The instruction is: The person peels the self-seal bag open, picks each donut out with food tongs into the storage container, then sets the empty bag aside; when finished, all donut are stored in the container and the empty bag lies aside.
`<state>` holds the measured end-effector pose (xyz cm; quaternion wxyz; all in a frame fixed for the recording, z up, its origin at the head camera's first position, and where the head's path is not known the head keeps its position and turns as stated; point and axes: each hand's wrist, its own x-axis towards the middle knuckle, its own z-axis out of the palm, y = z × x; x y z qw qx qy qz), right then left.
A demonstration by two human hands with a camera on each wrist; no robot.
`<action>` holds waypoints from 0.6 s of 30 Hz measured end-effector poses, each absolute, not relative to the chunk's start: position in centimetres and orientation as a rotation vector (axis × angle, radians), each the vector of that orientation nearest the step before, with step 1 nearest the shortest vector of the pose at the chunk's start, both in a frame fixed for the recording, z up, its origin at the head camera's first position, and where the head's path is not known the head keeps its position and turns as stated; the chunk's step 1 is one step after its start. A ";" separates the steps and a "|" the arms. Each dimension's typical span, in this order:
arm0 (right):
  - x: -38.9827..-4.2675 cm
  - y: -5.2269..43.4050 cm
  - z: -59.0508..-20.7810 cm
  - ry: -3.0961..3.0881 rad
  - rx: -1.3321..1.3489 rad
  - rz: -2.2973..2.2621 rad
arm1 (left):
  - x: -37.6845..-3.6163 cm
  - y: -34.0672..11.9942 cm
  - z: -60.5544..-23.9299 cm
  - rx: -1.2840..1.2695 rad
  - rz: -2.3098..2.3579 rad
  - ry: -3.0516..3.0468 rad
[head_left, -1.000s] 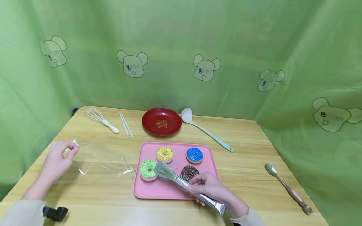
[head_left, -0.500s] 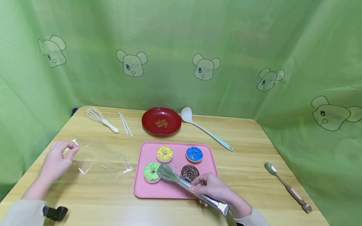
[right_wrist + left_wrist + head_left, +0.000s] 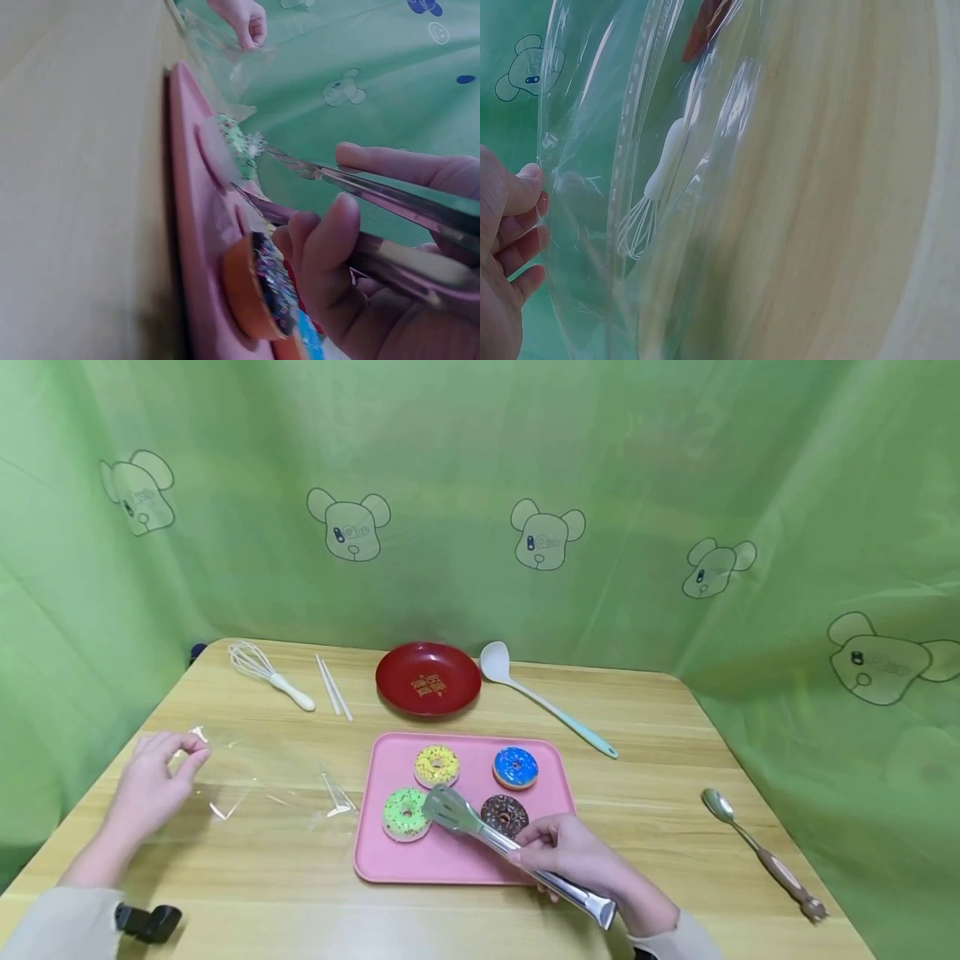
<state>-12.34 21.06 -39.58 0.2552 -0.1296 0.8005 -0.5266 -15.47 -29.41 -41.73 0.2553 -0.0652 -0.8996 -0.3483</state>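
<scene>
My left hand (image 3: 153, 781) pinches the edge of a clear plastic bag (image 3: 262, 781), which spreads over the table's left side. In the left wrist view, thumb and fingertips meet at the bag's edge. Metal tongs (image 3: 450, 810) are in my right hand (image 3: 573, 856), their head beside a green sprinkled donut (image 3: 392, 818) on a pink tray (image 3: 412, 866). The right wrist view has the two tong arms apart, their tips right at the green donut (image 3: 234, 142). A yellow donut (image 3: 426, 762), a blue donut (image 3: 504, 767) and a chocolate donut (image 3: 498, 803) share the tray.
Along the back lie a white whisk (image 3: 294, 693), white chopsticks (image 3: 333, 689), a red plate (image 3: 397, 681) and a ladle (image 3: 540, 700) with a mint handle. At the far right is a spoon (image 3: 776, 870) with a brown handle. Green curtains (image 3: 450, 443) surround the wooden table (image 3: 300, 918).
The green donut has shifted right on the tray, away from its left edge. The tongs and right hand have moved slightly right. My left hand has stayed on the bag.
</scene>
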 end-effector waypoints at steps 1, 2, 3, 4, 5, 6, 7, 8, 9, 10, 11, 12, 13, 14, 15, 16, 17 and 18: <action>-12.3 21.2 -39.4 2.176 -0.351 -1.437 | -15.5 -29.4 -41.7 -0.181 -0.944 -2.443; -12.4 21.4 -39.2 2.178 -0.348 -1.444 | -15.5 -29.4 -41.7 -0.183 -0.945 -2.447; -12.4 21.6 -39.0 2.181 -0.340 -1.449 | -15.5 -29.5 -41.7 -0.186 -0.942 -2.454; -12.4 21.8 -38.9 2.190 -0.333 -1.453 | -15.6 -29.5 -41.8 -0.190 -0.943 -2.461; -12.4 22.1 -38.7 2.198 -0.324 -1.457 | -15.7 -29.6 -41.8 -0.196 -0.942 -2.470; -12.4 22.4 -38.6 2.208 -0.316 -1.463 | -15.7 -29.6 -41.9 -0.203 -0.941 -2.480; -12.4 22.7 -38.5 2.218 -0.305 -1.465 | -15.8 -29.6 -41.9 -0.208 -0.937 -2.493; -12.4 23.0 -38.4 2.227 -0.303 -1.472 | -15.9 -29.7 -42.0 -0.212 -0.936 -2.507; -12.4 23.4 -38.3 2.237 -0.291 -1.476 | -15.9 -29.7 -42.1 -0.218 -0.933 -2.520; -12.4 23.8 -38.2 2.245 -0.288 -1.482 | -16.0 -29.7 -42.1 -0.225 -0.927 -2.531; -12.4 24.2 -38.1 2.252 -0.284 -1.487 | -16.0 -29.6 -42.2 -0.232 -0.920 -2.543; -12.4 24.6 -38.1 2.259 -0.270 -1.492 | -16.0 -29.6 -42.3 -0.239 -0.912 -2.554; -12.4 25.1 -38.1 2.265 -0.259 -1.495 | -16.1 -29.6 -42.4 -0.250 -0.901 -2.561; -12.4 25.5 -38.0 2.275 -0.244 -1.500 | -16.1 -29.5 -42.4 -0.260 -0.894 -2.566; -12.4 25.9 -38.0 2.283 -0.225 -1.505 | -16.2 -29.5 -42.5 -0.271 -0.885 -2.571; -12.4 26.4 -38.1 2.291 -0.217 -1.511 | -16.2 -29.4 -42.6 -0.282 -0.872 -2.574; -12.4 26.9 -38.1 2.298 -0.201 -1.518 | -16.3 -29.4 -42.7 -0.292 -0.864 -2.579; -12.4 27.3 -38.1 2.305 -0.186 -1.526 | -16.4 -29.4 -42.8 -0.300 -0.856 -2.582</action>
